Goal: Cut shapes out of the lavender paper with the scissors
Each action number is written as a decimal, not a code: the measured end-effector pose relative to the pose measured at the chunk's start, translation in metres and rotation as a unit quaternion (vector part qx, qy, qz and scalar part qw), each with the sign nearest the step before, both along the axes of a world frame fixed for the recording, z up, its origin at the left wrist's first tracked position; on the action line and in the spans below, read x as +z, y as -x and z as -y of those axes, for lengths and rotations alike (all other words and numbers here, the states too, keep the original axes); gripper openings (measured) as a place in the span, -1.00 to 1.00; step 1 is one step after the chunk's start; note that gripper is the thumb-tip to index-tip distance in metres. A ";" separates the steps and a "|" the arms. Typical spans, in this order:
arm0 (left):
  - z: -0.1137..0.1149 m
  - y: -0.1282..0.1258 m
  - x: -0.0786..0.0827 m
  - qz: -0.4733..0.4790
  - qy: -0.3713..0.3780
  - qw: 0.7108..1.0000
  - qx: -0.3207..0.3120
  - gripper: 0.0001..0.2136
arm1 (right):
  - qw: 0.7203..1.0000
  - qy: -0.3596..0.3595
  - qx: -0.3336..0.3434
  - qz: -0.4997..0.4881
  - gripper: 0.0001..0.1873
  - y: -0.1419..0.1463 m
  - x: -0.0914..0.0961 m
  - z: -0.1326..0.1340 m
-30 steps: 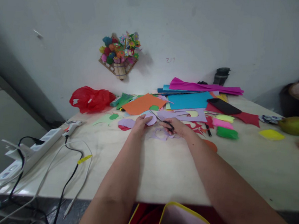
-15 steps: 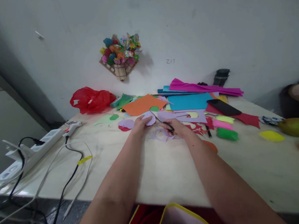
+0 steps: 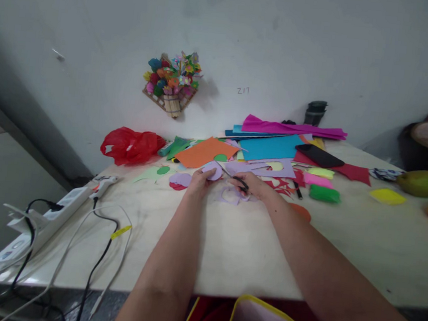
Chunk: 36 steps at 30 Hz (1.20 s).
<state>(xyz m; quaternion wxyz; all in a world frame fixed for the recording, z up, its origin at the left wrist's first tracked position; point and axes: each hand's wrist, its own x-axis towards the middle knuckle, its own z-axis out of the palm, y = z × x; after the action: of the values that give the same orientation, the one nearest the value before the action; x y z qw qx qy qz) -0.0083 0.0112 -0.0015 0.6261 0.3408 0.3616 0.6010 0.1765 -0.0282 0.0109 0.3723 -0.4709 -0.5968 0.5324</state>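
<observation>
Between the fingers of my left hand (image 3: 200, 180) is a rounded piece of lilac paper (image 3: 214, 171). My right hand (image 3: 250, 182) is closed around the black handles of a pair of scissors (image 3: 240, 183), whose blades point left toward the lilac piece. Whether the blades touch its edge I cannot tell. Below my right hand, a curled lilac paper offcut (image 3: 229, 196) lies on the table. Left of my left hand, lilac paper circles (image 3: 180, 179) rest over red ones (image 3: 176, 186).
Coloured sheets, including an orange one (image 3: 207, 153) and a blue one (image 3: 270, 147), cover the back of the table (image 3: 246, 254). A phone (image 3: 318, 154), clay packs (image 3: 324, 193) and mangoes (image 3: 425, 183) lie to the right. At left are a red bag (image 3: 130, 146) and a power strip (image 3: 51, 218) with cables.
The view has shifted very slightly. My hands keep nearly the same position, still holding the lilac piece and the scissors.
</observation>
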 end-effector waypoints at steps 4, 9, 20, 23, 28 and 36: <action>0.000 0.001 0.000 -0.018 0.000 1.000 -0.010 -0.77 | 1.000 0.003 -0.005 -0.001 -0.61 0.001 0.001 0.001; 0.001 0.002 0.000 -0.053 -0.001 0.998 -0.027 -0.82 | 1.000 0.011 -0.020 0.000 -0.63 0.002 0.006 0.004; 0.003 0.000 0.001 -0.052 -0.009 0.998 -0.038 -0.82 | 1.000 0.006 -0.008 -0.003 -0.64 0.003 0.010 0.008; 0.003 0.001 0.000 -0.048 -0.012 0.998 -0.033 -0.81 | 1.000 0.005 -0.011 -0.009 -0.66 0.002 0.008 0.005; 0.001 0.002 -0.001 -0.051 0.000 0.998 -0.031 -0.77 | 1.000 -0.006 -0.007 -0.021 -0.67 0.001 0.003 0.001; 0.000 0.002 -0.002 -0.048 -0.005 0.999 -0.026 -0.77 | 1.000 -0.008 -0.008 -0.013 -0.63 0.001 0.001 -0.002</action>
<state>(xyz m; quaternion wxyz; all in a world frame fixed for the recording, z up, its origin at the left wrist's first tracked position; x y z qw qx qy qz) -0.0105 0.0112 -0.0039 0.6219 0.3816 0.3790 0.5692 0.1750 -0.0264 0.0115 0.3884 -0.4654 -0.5925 0.5306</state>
